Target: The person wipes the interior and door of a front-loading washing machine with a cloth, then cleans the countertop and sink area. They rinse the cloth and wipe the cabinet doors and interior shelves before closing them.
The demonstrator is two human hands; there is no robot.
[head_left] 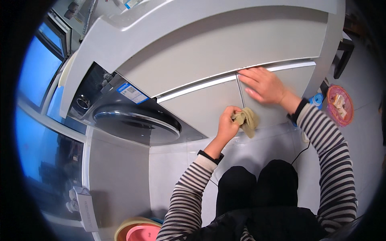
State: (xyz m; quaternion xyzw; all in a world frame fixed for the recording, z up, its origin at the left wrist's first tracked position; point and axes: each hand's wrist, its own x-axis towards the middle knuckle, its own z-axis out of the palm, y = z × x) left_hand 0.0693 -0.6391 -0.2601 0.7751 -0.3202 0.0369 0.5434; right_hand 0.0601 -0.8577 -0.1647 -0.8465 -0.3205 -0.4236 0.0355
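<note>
Bunched in my left hand [228, 123] is a tan cloth [249, 120], its loose end hanging in front of the lower cabinet doors. My right hand [264, 86] rests flat against the right cabinet door [289, 87], close to the seam between the two doors. Its fingertips reach the metal edge strip along the door's top. The left cabinet door [202, 104] stands beside it, also with a bright metal top strip. Above both doors runs a wide pale panel [229, 45].
A dark front-loading washing machine [138, 123] adjoins the cabinet on the left. Pink and yellow basins [144, 232] sit at the bottom. On the right floor are a pink lined waste basket [346, 114], a blue-capped container [316, 99] and a dark stool leg [343, 60]. Windows [45, 90] line the left.
</note>
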